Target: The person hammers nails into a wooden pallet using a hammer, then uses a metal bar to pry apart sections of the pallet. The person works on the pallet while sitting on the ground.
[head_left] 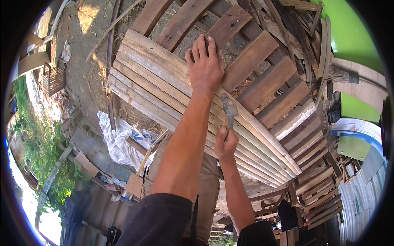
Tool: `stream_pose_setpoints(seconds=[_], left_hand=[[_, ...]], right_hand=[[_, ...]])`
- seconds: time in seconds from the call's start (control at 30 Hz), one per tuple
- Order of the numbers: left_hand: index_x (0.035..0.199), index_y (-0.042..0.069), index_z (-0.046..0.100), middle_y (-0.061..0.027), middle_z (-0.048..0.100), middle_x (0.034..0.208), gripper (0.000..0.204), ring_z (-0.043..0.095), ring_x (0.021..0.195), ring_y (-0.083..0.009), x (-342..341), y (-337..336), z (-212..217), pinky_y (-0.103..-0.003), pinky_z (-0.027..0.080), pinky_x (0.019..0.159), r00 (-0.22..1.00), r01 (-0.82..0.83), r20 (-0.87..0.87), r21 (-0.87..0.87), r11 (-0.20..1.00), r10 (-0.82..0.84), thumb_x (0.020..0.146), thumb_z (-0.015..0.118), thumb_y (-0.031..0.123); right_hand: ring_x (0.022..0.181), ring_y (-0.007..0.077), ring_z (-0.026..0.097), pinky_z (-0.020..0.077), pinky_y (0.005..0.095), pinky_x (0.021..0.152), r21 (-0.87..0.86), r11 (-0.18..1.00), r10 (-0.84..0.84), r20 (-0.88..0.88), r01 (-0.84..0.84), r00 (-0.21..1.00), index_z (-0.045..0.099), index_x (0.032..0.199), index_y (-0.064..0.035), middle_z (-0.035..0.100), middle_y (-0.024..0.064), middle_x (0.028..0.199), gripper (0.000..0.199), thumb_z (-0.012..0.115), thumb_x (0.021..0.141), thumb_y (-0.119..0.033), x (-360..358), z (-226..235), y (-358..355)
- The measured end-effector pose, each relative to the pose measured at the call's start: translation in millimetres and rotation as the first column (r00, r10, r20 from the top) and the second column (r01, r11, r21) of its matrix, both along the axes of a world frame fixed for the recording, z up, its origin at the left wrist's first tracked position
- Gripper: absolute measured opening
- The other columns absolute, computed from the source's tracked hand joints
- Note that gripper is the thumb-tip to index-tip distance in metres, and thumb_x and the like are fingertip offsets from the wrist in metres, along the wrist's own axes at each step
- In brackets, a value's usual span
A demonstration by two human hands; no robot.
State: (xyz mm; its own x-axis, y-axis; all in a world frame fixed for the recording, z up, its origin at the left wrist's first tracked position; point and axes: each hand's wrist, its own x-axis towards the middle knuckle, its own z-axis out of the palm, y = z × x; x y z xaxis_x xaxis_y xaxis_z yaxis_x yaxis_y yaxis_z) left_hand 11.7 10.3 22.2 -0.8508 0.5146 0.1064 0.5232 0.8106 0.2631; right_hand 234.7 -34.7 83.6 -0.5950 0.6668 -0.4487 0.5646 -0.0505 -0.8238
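Note:
Several long, pale wooden boards [154, 80] lie side by side, running diagonally across a brown wooden pallet [253, 61]. My left hand [205, 67] is open, laid across the far edge of the boards, its fingers stretched out toward the pallet's slats. Nothing shows in its grasp. My right hand [226, 143] is closed round the short visible part of a hammer's handle, nearer to me. The hammer's metal head [230, 107] is above the boards, slightly blurred; whether it touches the wood I cannot tell. The lower end of the handle is hidden by my fingers.
A white sack [123, 137] lies left of the boards on the dirt ground. Loose timber [287, 33] is piled beyond the pallet. To the right are a bright green panel [353, 33], corrugated metal sheets [361, 205] and slatted wooden pieces [322, 201]. A brown crate [53, 80] stands far left.

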Motion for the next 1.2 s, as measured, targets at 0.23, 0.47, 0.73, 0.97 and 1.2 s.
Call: stream_pose_setpoints(seconds=[0.23,0.47,0.73,0.97,1.2], left_hand=[[0.140,0.004,0.051,-0.0165,0.048,0.146,0.046,0.042,0.138,-0.0315,-1.0,0.6,1.9,-0.049,0.031,0.113,1.000,0.004,0.002,0.014,1.000,-0.004,0.100,0.057,0.026],[0.139,0.003,0.051,-0.0177,0.048,0.146,0.046,0.044,0.136,-0.0326,-3.8,1.7,-0.3,-0.049,0.031,0.112,1.000,0.011,-0.016,0.039,0.999,-0.010,0.099,0.058,0.025],[0.140,0.004,0.051,-0.0173,0.047,0.147,0.047,0.043,0.137,-0.0323,-1.7,0.3,-0.7,-0.050,0.031,0.113,1.000,0.006,-0.010,0.024,1.000,-0.005,0.099,0.057,0.027],[0.142,0.004,0.050,-0.0177,0.046,0.148,0.047,0.041,0.139,-0.0321,-5.5,1.3,-4.1,-0.051,0.030,0.113,1.000,0.002,-0.011,-0.007,1.000,-0.002,0.102,0.054,0.028],[0.141,0.004,0.051,-0.0169,0.045,0.149,0.046,0.040,0.140,-0.0319,-0.7,1.1,-3.6,-0.051,0.029,0.114,1.000,0.004,-0.002,-0.012,1.000,-0.004,0.102,0.053,0.029]], right_hand=[[0.048,0.0226,0.055,0.0410,0.0360,0.048,0.017,0.996,-0.083,-0.102,0.085,0.991,0.054,0.092,-0.0003,0.048,0.0098,0.056,0.032,0.055,0.103,-0.030,-1.4,-5.8,-4.7],[0.047,0.0214,0.050,0.0385,0.0357,0.047,-0.060,0.990,-0.130,-0.086,0.125,0.988,0.053,0.085,-0.0001,0.048,0.0093,0.057,0.039,0.051,0.106,-0.033,-14.8,9.0,4.6],[0.049,0.0180,0.048,0.0372,0.0348,0.048,0.041,0.999,-0.013,0.021,0.013,1.000,0.052,0.086,0.0000,0.048,0.0069,0.057,0.040,0.051,0.106,-0.035,-17.8,7.8,3.1],[0.050,0.0121,0.048,0.0355,0.0289,0.046,-0.028,0.989,-0.145,-0.117,0.143,0.982,0.051,0.083,-0.0010,0.046,0.0026,0.057,0.047,0.050,0.106,-0.042,-9.2,18.2,5.2],[0.052,0.0095,0.046,0.0361,0.0266,0.049,0.093,0.995,0.025,0.084,-0.033,0.996,0.053,0.092,0.0019,0.044,-0.0001,0.059,0.049,0.044,0.108,-0.043,-18.4,5.1,11.5]])
